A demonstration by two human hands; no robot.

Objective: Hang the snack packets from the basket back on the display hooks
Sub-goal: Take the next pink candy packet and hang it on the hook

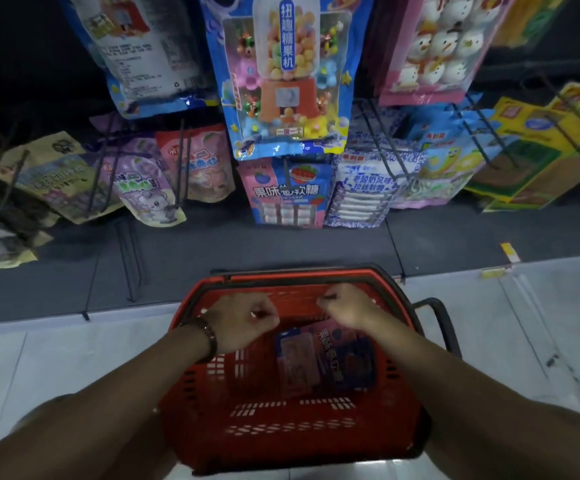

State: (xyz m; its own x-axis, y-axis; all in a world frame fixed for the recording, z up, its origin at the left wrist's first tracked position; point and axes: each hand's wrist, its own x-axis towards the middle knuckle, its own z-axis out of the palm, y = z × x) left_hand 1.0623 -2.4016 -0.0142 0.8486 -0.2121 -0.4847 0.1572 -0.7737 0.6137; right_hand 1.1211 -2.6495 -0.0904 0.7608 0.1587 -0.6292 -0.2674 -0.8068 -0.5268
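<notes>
**Both fists clenched over the basket**

The red basket [281,438] is sitting under both hands. Packets [323,358] are lying in it, just below and between them. The left hand [247,320] and right hand [347,306] are hovering clenched, gripping nothing. Beyond the hands, other bags [288,192] are hanging from the hooks [184,161].

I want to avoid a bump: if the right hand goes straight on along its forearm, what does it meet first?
Probably the far wall of the red plastic basket, below its black handle. The right hand hovers near it with curled fingers; depth is unclear.
</notes>
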